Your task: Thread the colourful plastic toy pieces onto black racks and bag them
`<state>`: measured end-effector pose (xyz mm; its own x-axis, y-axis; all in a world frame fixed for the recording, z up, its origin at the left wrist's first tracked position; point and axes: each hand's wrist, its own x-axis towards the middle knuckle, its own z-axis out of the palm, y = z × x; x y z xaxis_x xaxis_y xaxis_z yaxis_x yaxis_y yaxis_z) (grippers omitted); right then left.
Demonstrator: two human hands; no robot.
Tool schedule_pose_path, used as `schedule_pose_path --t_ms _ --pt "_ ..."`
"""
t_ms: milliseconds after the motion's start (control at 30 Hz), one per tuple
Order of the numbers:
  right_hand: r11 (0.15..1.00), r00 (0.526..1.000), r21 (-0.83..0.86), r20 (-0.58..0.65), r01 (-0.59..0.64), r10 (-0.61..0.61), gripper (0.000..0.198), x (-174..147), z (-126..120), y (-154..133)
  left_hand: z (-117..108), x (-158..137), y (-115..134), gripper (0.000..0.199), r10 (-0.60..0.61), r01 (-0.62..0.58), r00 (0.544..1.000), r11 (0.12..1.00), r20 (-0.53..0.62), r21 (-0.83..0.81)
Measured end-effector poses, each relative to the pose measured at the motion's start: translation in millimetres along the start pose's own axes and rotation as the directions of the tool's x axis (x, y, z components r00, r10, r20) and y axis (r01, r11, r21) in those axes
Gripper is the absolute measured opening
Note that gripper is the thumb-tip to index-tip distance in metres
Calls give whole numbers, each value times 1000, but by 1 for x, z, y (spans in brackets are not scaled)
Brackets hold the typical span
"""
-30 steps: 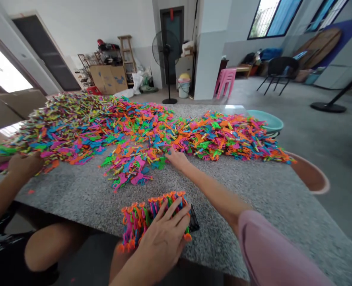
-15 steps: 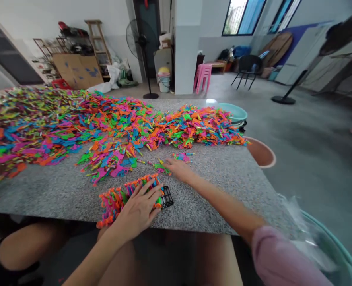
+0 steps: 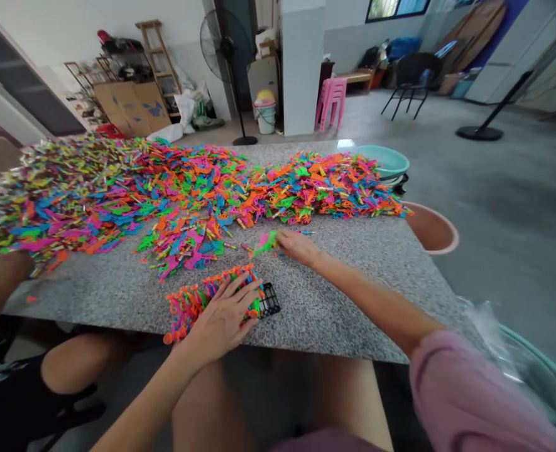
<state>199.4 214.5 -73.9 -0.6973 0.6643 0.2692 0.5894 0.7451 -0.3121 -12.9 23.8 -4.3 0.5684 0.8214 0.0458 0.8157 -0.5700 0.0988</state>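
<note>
My left hand [image 3: 225, 311] lies with fingers stretched over a black plastic grid rack [image 3: 271, 299] near the table's front edge. Rows of small colourful plastic toy pieces [image 3: 183, 303], with orange round ends on top, stand packed in it; the grid's right end is bare. Just above the tabletop, my right hand [image 3: 299, 246] pinches a green plastic toy gun [image 3: 264, 243], with something pink beside it. A few loose pieces with yellow and blue tips [image 3: 307, 232] lie behind that hand. To its left spreads a small heap of toy guns [image 3: 193, 245].
A long pile of mixed toy pieces [image 3: 325, 185] covers the back of the speckled stone table [image 3: 353, 295]. At far left is another person's hand [image 3: 16, 267]. Basins [image 3: 386, 160] and a pink-rimmed tub [image 3: 431, 229] stand past the right edge, plastic bags [image 3: 487, 329] nearer.
My right hand has lifted the green toy gun off the table from among the loose pieces. My left hand stays on the rack. The head view has tilted down slightly.
</note>
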Motion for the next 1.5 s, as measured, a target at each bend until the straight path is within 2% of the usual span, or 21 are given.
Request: schedule_pose_path --t_ms 67,133,267,367,433,500,567,667,733,800,933,1167,1400,1500 --pt "951 960 202 -107 -235 260 6 -36 6 -10 0 0 -1 40 -1 1 1000 1000 3 -17" --pt "840 903 416 -93 -347 419 5 -71 17 -27 -1 0 -1 41 -3 3 1000 999 9 -35" --pt "612 862 686 44 -393 505 9 -113 37 -64 -3 1 0 41 -11 12 1000 999 22 -46" --pt "485 832 772 99 -411 546 14 -120 44 -85 -4 2 0 37 -10 11 1000 999 27 -47" --pt "441 825 809 92 -388 557 17 -116 46 -96 -4 3 0 36 -10 11 1000 998 24 -57" --pt "475 829 790 74 -388 554 19 -110 48 -107 -4 3 0 36 -12 13 1000 998 19 -64" --pt "598 846 690 39 -407 532 16 -103 48 -116 -5 4 0 35 -13 14 1000 998 15 -64" --pt "794 903 486 -20 -366 429 7 -96 47 -121 -4 4 0 35 -19 19 1000 998 11 -62" --pt "862 932 391 -27 -324 362 7 -94 44 -120 -4 4 0 35 -18 18 1000 998 6 -65" --pt "870 933 360 5 -338 360 8 -91 41 -119 -3 3 -1 33 -16 16 1000 997 2 -70" --pt "836 906 356 94 -417 412 7 -87 39 -116 -2 2 -1 34 -16 16 1000 997 -2 -70" --pt "887 927 271 93 -375 364 6 -87 38 -115 -3 3 1 36 -29 28 1000 998 -1 -58" --pt "944 939 37 125 -327 320 13 -83 28 -132 -1 2 1 50 -25 25 1000 997 -9 -72" --pt "939 933 48 141 -341 332 11 -84 32 -130 0 1 0 50 -36 36 999 996 -4 -87"
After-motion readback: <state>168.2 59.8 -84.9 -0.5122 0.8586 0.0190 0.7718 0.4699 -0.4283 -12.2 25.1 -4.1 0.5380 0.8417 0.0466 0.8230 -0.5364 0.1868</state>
